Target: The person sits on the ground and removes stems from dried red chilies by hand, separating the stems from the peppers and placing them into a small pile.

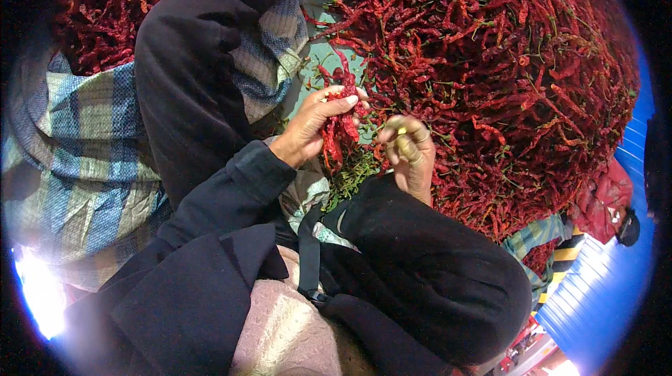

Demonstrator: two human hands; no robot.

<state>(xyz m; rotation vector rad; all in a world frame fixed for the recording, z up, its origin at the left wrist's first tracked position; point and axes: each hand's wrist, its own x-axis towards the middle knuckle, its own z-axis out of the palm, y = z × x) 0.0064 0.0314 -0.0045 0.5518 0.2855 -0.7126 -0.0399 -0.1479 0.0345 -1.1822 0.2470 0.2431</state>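
My left hand [317,118] grips a small bunch of dried red chilli peppers [344,126], the thumb pressed across them. Some pods hang below the fingers and others stick up above. To its right is my right hand [409,153], its fingers curled in toward the thumb and apart from the bunch. A small pale yellow spot shows at its fingertips; whether that is a held stem or a nail is unclear. Its thumb and fingers look covered or stained yellow-brown. Below the bunch, between my legs, lies a heap of green chilli stems [354,176].
A large mound of dried red chillies [499,76] rises ahead and to the right. More chillies [105,13] fill a checked woven sack [100,150] at the left. A grey-green surface [320,55] shows between them. Blue corrugated sheeting [593,281] and red cloth [604,200] lie far right.
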